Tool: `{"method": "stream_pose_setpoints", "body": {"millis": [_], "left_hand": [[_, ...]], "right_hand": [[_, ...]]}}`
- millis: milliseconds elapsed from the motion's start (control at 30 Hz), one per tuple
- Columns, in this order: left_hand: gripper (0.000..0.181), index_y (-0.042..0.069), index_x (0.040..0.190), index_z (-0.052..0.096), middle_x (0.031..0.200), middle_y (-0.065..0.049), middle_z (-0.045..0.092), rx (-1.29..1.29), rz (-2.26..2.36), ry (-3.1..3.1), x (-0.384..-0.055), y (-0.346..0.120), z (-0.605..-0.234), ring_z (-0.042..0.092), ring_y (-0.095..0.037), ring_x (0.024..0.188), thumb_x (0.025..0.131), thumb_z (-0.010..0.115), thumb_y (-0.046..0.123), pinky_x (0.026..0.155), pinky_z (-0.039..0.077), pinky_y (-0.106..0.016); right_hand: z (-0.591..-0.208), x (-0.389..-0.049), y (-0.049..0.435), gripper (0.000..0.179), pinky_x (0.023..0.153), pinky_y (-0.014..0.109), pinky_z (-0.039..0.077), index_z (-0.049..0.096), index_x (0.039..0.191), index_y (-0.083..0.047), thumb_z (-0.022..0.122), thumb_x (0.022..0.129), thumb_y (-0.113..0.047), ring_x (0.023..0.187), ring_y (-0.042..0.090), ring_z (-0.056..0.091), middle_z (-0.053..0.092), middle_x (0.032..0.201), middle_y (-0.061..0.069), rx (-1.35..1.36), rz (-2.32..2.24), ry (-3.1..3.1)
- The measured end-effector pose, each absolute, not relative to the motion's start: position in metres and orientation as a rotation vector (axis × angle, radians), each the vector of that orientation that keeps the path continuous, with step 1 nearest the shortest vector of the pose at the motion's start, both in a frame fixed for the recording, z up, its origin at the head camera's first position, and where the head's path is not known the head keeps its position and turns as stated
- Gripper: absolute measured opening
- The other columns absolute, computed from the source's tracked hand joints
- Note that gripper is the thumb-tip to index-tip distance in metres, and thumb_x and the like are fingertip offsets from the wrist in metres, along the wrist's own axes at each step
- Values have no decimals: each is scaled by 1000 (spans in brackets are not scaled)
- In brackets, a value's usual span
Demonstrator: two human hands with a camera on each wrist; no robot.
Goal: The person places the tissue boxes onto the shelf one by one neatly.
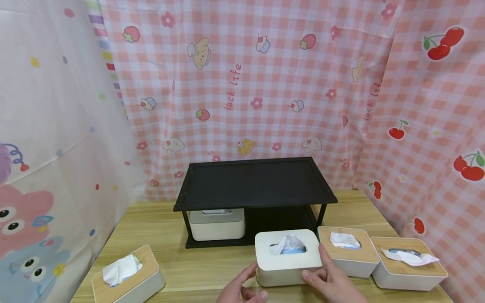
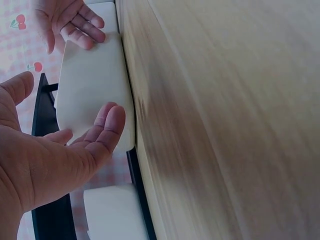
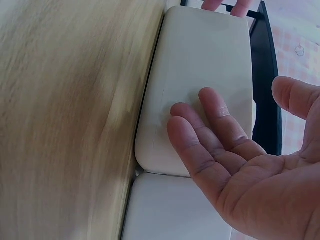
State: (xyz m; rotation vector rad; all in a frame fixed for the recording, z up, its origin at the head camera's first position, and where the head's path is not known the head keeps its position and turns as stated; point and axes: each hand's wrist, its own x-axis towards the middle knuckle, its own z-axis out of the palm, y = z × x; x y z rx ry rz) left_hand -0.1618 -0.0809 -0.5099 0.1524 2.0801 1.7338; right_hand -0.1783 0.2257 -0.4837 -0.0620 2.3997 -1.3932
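Note:
A tissue box [image 1: 288, 256] with a white lid and a tissue poking out of its slot stands on the table, in front of the right half of a black shelf. My left hand [image 1: 242, 286] is at the box's front left corner, thumb apart and fingers loosely bent. On the other side my right hand [image 1: 333, 280] reaches to the right front corner, its thumb along the side edge. In the right wrist view the fingers [image 3: 185, 132] overlap the box's long front face, relaxed. Neither hand grips the box.
Another white box [image 1: 217, 225] sits inside the black shelf [image 1: 254, 185] at left. Two wood-lidded tissue boxes stand to the right, the nearer one [image 1: 348, 252] close beside the white-lidded box, the other [image 1: 409, 263] farther out. A further wood-lidded box [image 1: 129, 275] lies angled at front left.

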Motion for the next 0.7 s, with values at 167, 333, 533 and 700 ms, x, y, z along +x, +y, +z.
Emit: {"method": "stream_pose_setpoints", "body": {"millis": [167,333,533,700], "left_hand": [[91,7,165,39,160,-34,45,155,1748,2084,-163,-81,-512,70,-18,93,93,85,37,76,62,-33],[94,6,166,36,160,-33,45,121,1758,2095,-164,-86,-513,68,-18,94,92,86,36,76,61,-33],[95,5,166,34,161,-33,43,62,1754,2117,-163,-96,-512,67,-17,94,93,86,37,76,61,-33],[94,5,167,33,162,-35,40,44,1755,2121,-163,-103,-511,67,-17,94,94,84,34,75,61,-33]], "right_hand": [[-484,-176,224,110,82,22,52,-7,165,12,66,106,-45,101,15,70,81,110,8,-87,-1445,2384],[-485,-175,221,105,80,26,54,-7,165,11,65,108,-40,98,20,69,79,112,12,-132,-1531,2313],[-486,-175,217,102,79,24,55,-5,165,12,64,109,-37,93,23,69,79,109,12,-215,-1572,2257],[-487,-176,213,100,80,26,56,-3,166,9,64,109,-38,96,23,70,78,108,10,-219,-1576,2217]]}}
